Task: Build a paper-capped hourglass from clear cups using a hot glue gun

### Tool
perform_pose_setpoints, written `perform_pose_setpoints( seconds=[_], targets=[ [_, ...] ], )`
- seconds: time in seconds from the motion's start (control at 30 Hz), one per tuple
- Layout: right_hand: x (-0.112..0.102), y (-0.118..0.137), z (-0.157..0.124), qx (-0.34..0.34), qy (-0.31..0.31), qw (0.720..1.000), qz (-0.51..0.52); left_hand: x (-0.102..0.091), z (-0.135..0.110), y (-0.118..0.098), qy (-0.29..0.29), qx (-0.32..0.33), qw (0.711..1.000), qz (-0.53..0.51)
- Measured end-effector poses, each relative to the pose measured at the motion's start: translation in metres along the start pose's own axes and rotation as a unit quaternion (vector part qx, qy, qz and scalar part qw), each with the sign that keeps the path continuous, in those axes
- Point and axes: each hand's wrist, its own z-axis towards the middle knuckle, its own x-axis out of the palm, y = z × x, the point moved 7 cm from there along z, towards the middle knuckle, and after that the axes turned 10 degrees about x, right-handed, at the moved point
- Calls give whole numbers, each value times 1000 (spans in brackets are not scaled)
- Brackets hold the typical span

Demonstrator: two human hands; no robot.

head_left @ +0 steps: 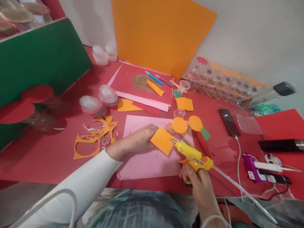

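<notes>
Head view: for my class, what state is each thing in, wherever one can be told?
Orange square paper: held in the left hand.
Yellow plastic glue gun: gripped in the right hand, nozzle over that square.
Black rectangular phone: plugged in, screen dark.
Orange paper scraps: cut, loosely heaped.
Clear black-capped bottle: closed.
Large orange sheet: standing upright.

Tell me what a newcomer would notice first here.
Probably the big orange sheet standing at the back of the red table. Then the yellow glue gun just right of center, in the right hand, its nozzle pointed at the orange square in the left hand.
</notes>
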Motion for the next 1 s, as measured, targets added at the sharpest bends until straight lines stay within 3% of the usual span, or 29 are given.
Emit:
perform_pose_setpoints(
  seconds=[0.63, 1.0],
  targets=[
    [7, -6, -16, 16, 18, 1000, -5, 2, -2, 2, 9, 0, 999, 35],
    [2, 5, -2, -8, -2, 1000, -27, 1, -3, -2, -12, -2, 1000, 17]
  ],
)
